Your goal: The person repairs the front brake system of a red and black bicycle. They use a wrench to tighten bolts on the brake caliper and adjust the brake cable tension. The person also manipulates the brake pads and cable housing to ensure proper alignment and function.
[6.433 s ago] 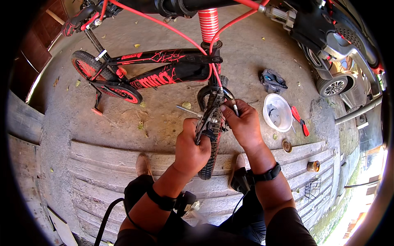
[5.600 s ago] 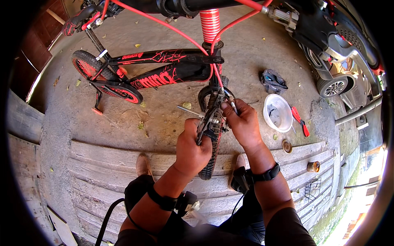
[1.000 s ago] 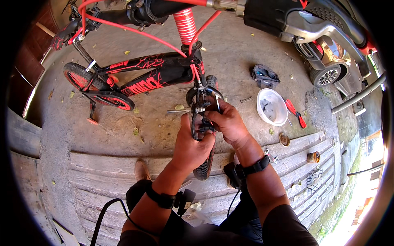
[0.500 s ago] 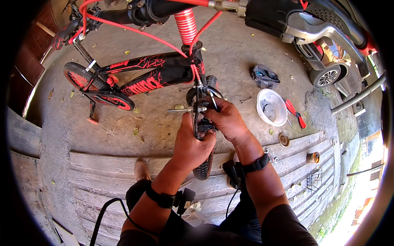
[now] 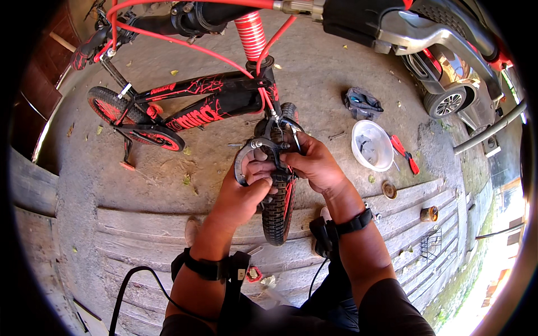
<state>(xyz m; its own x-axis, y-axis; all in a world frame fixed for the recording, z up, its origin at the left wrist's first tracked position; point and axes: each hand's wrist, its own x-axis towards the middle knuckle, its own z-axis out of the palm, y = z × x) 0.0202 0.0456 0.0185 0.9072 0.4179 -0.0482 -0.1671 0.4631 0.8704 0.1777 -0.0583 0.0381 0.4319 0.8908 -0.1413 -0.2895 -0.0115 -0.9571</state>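
A black curved bicycle brake caliper point(image 5: 239, 168) sits over the front tire point(image 5: 274, 221), tilted so that its arch faces me. My left hand point(image 5: 240, 196) is closed around the caliper's left side, its fingers curled through the arch. On the other side, my right hand point(image 5: 318, 167) pinches at the caliper's right end, thumb and fingers together; the exact part between them is partly hidden. A silver bolt with nuts point(image 5: 259, 144) shows at the top of the caliper. The red brake cable point(image 5: 266, 101) runs down beside the black-and-red bicycle frame point(image 5: 196, 115).
Handlebar and brake lever point(image 5: 417, 39) cross the upper view. On the right are a white plastic tub point(image 5: 372, 130), red-handled pliers point(image 5: 398, 145), a dark tool bag point(image 5: 363, 103) and small tins point(image 5: 428, 214). Wooden planks point(image 5: 151, 224) lie near my feet; a car wheel point(image 5: 445, 103) stands far right.
The caliper has turned from nearly edge-on to showing its arch. My left hand has shifted left with it, uncovering more of the front tire. The right hand stays close to the caliper.
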